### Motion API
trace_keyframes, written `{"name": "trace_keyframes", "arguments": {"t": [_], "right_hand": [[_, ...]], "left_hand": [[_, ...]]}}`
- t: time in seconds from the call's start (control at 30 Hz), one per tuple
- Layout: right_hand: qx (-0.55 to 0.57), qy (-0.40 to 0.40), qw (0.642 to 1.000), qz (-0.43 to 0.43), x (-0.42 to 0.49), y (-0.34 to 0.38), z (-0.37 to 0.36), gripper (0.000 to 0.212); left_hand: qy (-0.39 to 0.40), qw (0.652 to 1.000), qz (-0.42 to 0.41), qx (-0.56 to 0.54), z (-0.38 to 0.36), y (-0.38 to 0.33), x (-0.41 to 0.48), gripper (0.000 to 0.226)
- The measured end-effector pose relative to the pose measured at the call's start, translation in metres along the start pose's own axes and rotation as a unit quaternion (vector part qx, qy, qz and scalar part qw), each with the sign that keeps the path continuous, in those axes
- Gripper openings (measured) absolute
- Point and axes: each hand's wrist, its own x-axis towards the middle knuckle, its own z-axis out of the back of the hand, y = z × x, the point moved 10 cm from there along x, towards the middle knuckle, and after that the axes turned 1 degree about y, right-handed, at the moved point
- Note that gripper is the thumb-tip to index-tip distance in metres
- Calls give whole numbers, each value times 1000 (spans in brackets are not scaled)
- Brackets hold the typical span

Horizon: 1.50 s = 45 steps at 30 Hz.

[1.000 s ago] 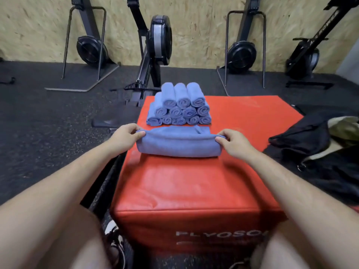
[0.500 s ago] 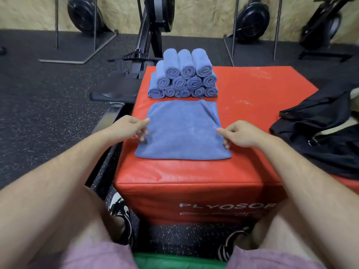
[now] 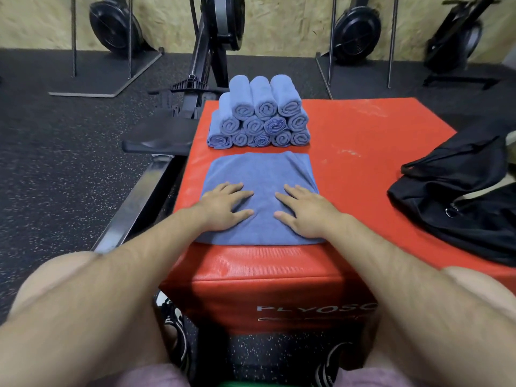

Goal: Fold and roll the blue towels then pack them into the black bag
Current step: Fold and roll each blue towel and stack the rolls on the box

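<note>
While my left hand [image 3: 226, 207] and right hand [image 3: 303, 213] press flat, fingers straight, on the folded blue towel [image 3: 259, 171], rolled towels [image 3: 261, 115] stack just behind, black bag [image 3: 460, 213] well right.

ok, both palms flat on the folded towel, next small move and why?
Probably pinch one edge of the folded towel and start rolling: it lies flat under the left hand and right hand, unrolled, while the rolled towels sit stacked behind it.

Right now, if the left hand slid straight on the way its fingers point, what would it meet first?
Probably the stack of rolled towels, after crossing the flat towel; the left hand angles inward, so it may brush the right hand first.
</note>
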Motion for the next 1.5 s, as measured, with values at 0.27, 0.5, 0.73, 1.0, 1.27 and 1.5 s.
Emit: {"name": "trace_keyframes", "arguments": {"t": [0.27,0.5,0.73,1.0,1.27,1.5], "right_hand": [[-1,6,999,32,-3,2,24,60],[9,-49,998,-33,42,-43,52,50],[105,-109,984,-98,82,-77,51,61],[201,-135,966,-89,93,-102,51,5],[227,-152,957,-101,87,-109,60,13],[239,-157,952,-110,85,-113,60,13]], "left_hand": [[-7,999,-39,18,31,-11,1,49],[-51,998,20,18,59,31,44,43],[-75,995,58,-38,57,66,88,50],[-81,982,7,-171,68,53,100,15],[-167,960,65,-215,89,91,91,24],[-174,978,44,-104,89,95,90,7]]}}
